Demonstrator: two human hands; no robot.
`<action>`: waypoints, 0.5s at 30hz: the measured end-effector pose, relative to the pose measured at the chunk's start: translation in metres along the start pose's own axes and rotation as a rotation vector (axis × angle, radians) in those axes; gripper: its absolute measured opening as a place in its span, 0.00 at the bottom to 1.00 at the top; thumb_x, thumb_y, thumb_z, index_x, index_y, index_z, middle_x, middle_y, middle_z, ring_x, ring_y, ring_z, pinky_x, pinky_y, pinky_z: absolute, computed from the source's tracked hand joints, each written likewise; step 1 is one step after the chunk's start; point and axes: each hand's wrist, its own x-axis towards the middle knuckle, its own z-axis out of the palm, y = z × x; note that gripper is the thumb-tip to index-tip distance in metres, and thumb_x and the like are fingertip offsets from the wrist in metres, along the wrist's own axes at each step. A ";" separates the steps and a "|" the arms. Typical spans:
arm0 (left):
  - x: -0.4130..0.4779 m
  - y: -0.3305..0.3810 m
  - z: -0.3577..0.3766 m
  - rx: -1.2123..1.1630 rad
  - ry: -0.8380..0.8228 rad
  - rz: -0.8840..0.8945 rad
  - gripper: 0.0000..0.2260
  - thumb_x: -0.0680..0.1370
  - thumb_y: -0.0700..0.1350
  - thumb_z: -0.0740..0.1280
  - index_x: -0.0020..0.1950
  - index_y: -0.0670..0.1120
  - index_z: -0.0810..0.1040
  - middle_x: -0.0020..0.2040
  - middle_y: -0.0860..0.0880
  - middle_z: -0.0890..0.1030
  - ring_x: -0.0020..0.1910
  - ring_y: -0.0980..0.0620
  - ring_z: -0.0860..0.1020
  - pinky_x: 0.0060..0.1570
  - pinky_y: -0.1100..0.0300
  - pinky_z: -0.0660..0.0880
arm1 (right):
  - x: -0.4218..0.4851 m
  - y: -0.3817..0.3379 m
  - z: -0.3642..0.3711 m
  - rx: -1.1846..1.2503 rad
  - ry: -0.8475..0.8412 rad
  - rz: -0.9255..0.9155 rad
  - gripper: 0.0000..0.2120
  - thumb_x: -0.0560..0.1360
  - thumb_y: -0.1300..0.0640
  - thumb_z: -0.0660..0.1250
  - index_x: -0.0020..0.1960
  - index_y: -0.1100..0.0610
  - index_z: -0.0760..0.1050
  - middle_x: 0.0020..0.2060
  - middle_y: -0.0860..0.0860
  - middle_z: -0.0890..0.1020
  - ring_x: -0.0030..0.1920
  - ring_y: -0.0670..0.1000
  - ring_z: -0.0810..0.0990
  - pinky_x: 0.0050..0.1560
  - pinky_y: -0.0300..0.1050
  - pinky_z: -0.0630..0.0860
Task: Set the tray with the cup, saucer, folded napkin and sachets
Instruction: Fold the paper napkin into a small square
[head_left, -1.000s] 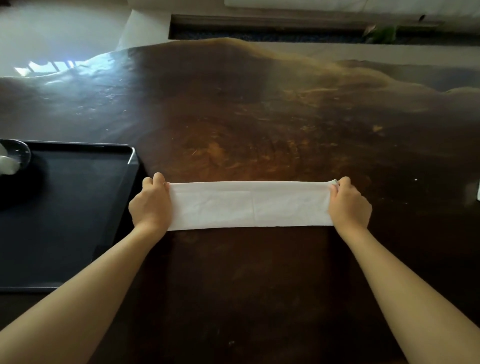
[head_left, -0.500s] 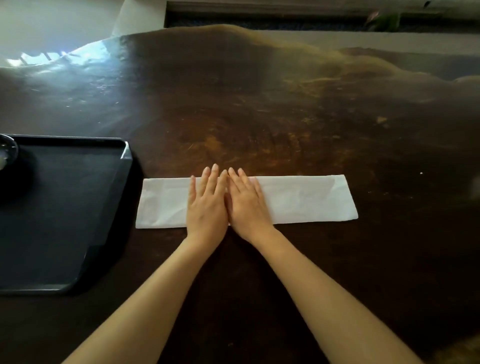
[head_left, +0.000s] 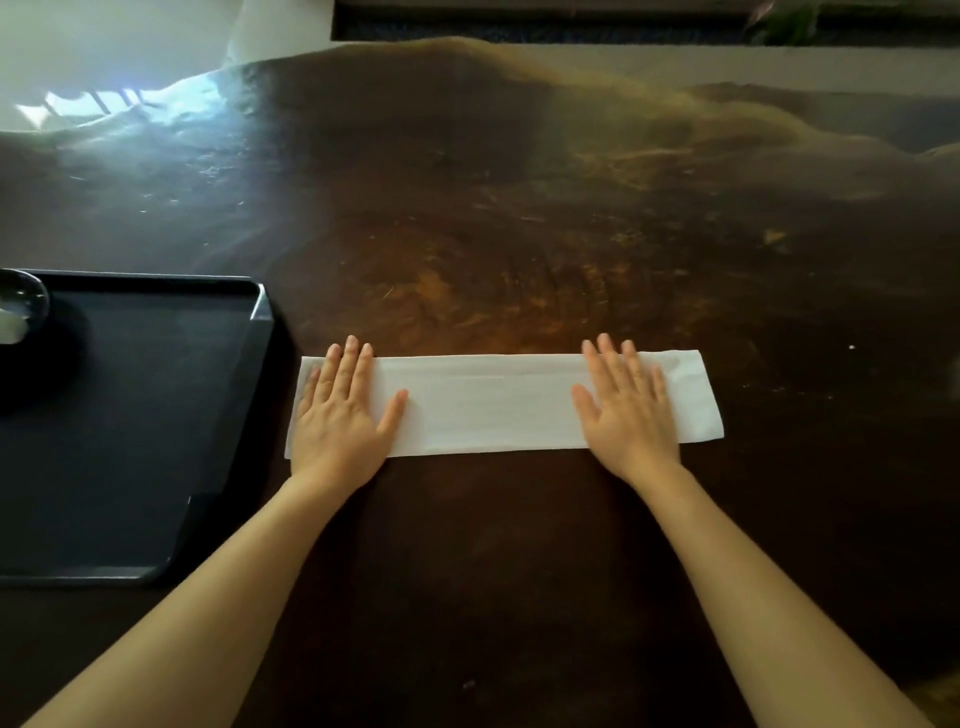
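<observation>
White napkin (head_left: 493, 402) strip mid-frame; left hand (head_left: 337, 415) & right hand (head_left: 626, 410) flat, fingers spread, pressing; uneven pressure could skew creases.

- The left hand (head_left: 340, 415) and right hand (head_left: 626, 410), side by side at the middle half a second ago, now lie flat near opposite ends of the napkin (head_left: 493, 405).

Dark table (head_left: 519, 234): tray (head_left: 130, 574), napkin (head_left: 493, 405).

Napkin (head_left: 493, 402) lies on table (head_left: 519, 234), right of tray (head_left: 130, 415)
</observation>
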 end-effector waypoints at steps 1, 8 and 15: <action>0.000 -0.002 -0.002 -0.007 -0.009 -0.004 0.33 0.76 0.65 0.44 0.76 0.50 0.46 0.78 0.52 0.45 0.75 0.56 0.40 0.73 0.57 0.38 | -0.001 0.013 -0.003 -0.007 -0.011 0.034 0.28 0.78 0.41 0.39 0.76 0.48 0.43 0.76 0.47 0.46 0.75 0.49 0.41 0.72 0.50 0.37; -0.003 -0.003 0.000 -0.011 0.013 0.002 0.33 0.77 0.65 0.44 0.77 0.49 0.46 0.78 0.52 0.45 0.75 0.56 0.40 0.73 0.58 0.38 | -0.002 0.047 -0.007 -0.044 -0.012 0.074 0.29 0.79 0.42 0.39 0.76 0.53 0.43 0.77 0.50 0.46 0.75 0.48 0.41 0.72 0.44 0.37; -0.003 -0.002 0.002 0.015 0.033 0.008 0.33 0.76 0.65 0.43 0.77 0.49 0.46 0.78 0.51 0.45 0.76 0.55 0.41 0.73 0.57 0.37 | 0.002 0.052 -0.012 0.015 -0.026 0.004 0.27 0.80 0.45 0.44 0.76 0.54 0.45 0.77 0.50 0.48 0.75 0.47 0.42 0.72 0.44 0.38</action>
